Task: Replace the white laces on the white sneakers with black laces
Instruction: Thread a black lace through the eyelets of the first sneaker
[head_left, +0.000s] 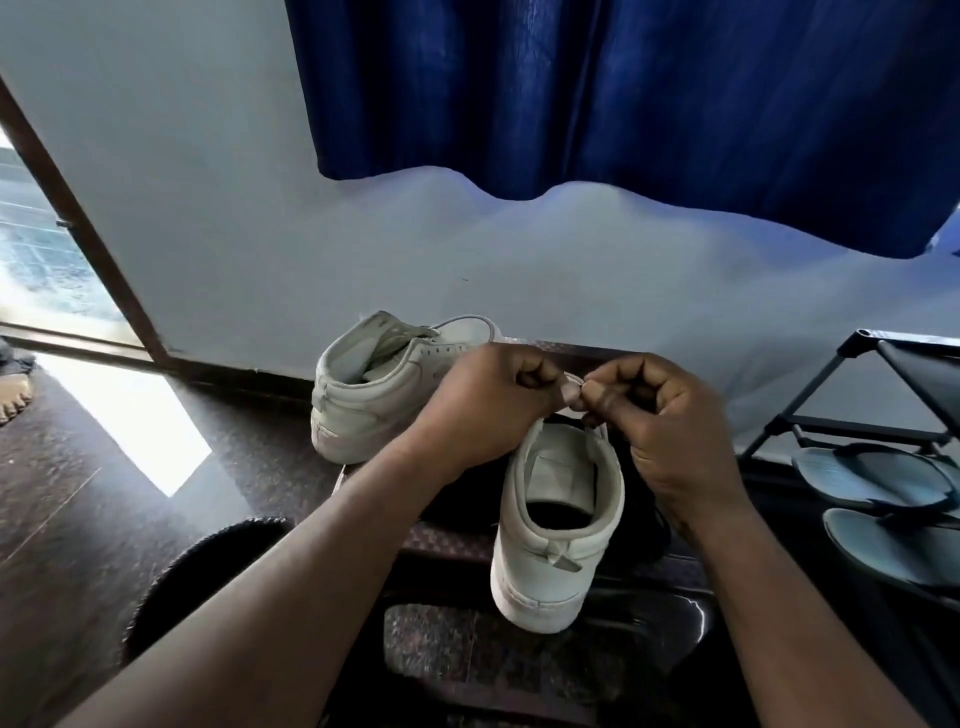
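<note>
Two white sneakers stand on a small dark table (447, 540). The near sneaker (558, 525) points away from me, heel toward the camera. Above its tongue my left hand (488, 405) and my right hand (654, 421) meet fingertip to fingertip, both pinching a white lace (574, 382) that loops between them. The front of this sneaker is hidden behind my hands. The far sneaker (384, 382) sits at the back left, turned sideways, with bare eyelets showing. A dark mass (649, 525) lies beside the near sneaker; whether it is black lace I cannot tell.
A black shoe rack (883, 395) with blue-grey sandals (878, 478) stands at the right. A blue curtain (623, 93) hangs over the white wall behind. A dark round object (208, 566) sits at lower left, an open doorway (52, 270) and someone's bare foot (13, 397) at far left.
</note>
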